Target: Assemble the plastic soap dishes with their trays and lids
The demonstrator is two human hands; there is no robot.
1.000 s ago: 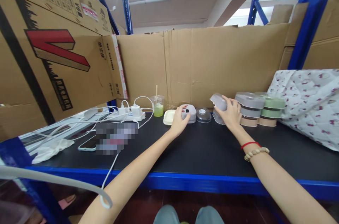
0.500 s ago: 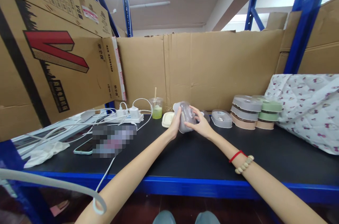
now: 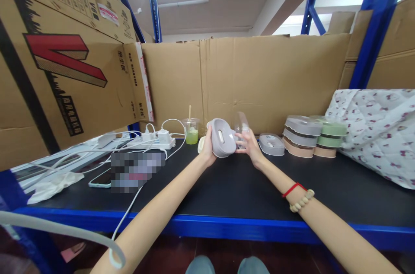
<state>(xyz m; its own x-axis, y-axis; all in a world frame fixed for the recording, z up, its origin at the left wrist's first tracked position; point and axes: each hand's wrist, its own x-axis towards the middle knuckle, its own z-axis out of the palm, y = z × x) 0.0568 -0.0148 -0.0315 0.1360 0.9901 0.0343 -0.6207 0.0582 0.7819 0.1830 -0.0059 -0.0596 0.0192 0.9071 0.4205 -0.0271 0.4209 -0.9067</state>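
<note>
Tilted up above the black tabletop, a grey oval case with a small white oval piece in its middle is held by my left hand, whose fingers wrap its left side. My right hand, just right of the case, holds a clear plastic lid upright, apart from the case. A cream-coloured item lies partly hidden behind my left hand. To the right of my right hand sits a grey case with a clear lid.
Stacked grey, peach and green cases stand at the right, beside a patterned quilted cloth. A green drink cup, a power strip, cables and a phone are on the left. Cardboard walls the back.
The clear lid has come off the grey case and moved right with my right hand. My left hand has turned the case so that its inside shows.
</note>
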